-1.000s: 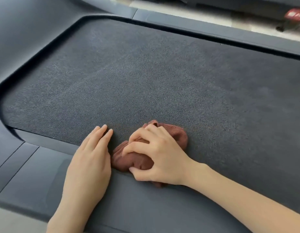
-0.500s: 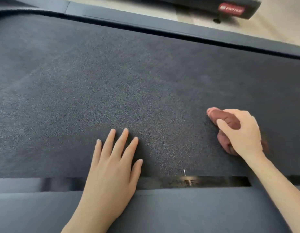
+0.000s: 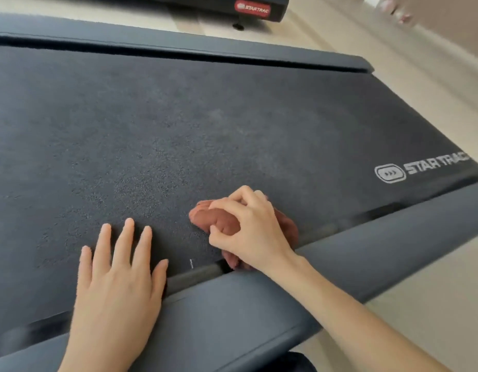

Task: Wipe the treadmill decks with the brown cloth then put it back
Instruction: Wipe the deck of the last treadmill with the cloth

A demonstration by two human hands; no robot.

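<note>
Cloth (image 3: 205,214) nearer left hand (image 3: 117,285), at near edge of belt (image 3: 178,124) | right hand (image 3: 255,232) fingers clamped on cloth | left fingers spread, flat on belt

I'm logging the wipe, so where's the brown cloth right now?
In the head view, the cloth is bunched under the right hand on the belt's near edge, right of centre, beside the side rail; the left hand lies flat to its left.

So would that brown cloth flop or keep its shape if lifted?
Probably floppy: the brown cloth is bunched into soft folds under the right hand. Likely light, since one hand alone gathers it. It probably drags rather than slides on the grainy belt.
</note>
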